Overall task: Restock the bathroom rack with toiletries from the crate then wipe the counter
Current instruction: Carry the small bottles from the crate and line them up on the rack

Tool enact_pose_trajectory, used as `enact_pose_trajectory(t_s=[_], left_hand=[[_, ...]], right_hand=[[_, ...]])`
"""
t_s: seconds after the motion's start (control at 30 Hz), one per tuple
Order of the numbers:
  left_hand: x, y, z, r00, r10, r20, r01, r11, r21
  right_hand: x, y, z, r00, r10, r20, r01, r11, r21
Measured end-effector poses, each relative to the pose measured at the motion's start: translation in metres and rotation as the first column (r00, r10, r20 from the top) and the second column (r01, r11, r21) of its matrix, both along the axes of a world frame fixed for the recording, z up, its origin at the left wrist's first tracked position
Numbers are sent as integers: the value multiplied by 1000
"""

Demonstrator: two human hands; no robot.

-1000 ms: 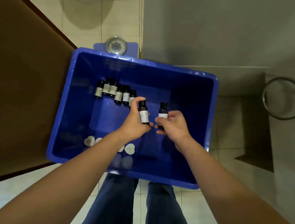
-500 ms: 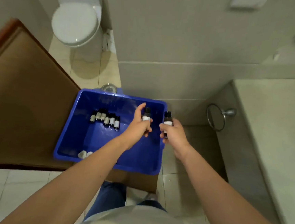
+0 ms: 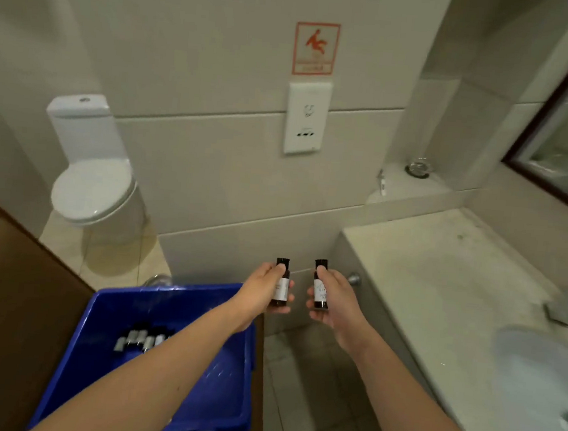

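Note:
My left hand (image 3: 262, 290) grips a small dark bottle (image 3: 280, 289) with a pale label, held upright. My right hand (image 3: 332, 297) grips a second dark bottle (image 3: 319, 289) of the same kind, also upright. Both bottles are raised side by side in front of the tiled wall, above and to the right of the blue crate (image 3: 102, 309). Several more small bottles (image 3: 143, 338) lie blurred on the crate's floor. The pale stone counter (image 3: 434, 283) runs along the right.
A white sink basin (image 3: 542, 385) is set in the counter at lower right. A corner ledge holds a glass dish (image 3: 418, 169). A toilet (image 3: 89, 191) stands at left. A brown wooden door (image 3: 4, 294) lies left of the crate. A framed mirror (image 3: 564, 136) hangs at right.
Both hands lifted their bottles out of the crate and carried them up and to the right. My view rose from the crate to the wall and counter.

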State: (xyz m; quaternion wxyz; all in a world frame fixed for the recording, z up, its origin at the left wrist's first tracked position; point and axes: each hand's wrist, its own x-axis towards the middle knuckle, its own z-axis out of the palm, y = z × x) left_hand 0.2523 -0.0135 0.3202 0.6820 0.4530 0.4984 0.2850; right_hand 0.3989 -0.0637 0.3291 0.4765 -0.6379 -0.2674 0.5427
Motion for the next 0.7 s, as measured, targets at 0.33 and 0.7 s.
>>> enact_pose_trajectory(t_s=[0.33, 0.7], left_hand=[[78, 2, 44, 937, -348, 29, 347, 937, 40], [129, -57, 67, 701, -713, -8, 706, 693, 146]], right_hand=[[53, -46, 34, 945, -307, -116, 317, 944, 87], [53, -148, 63, 746, -663, -62, 666, 740, 98]])
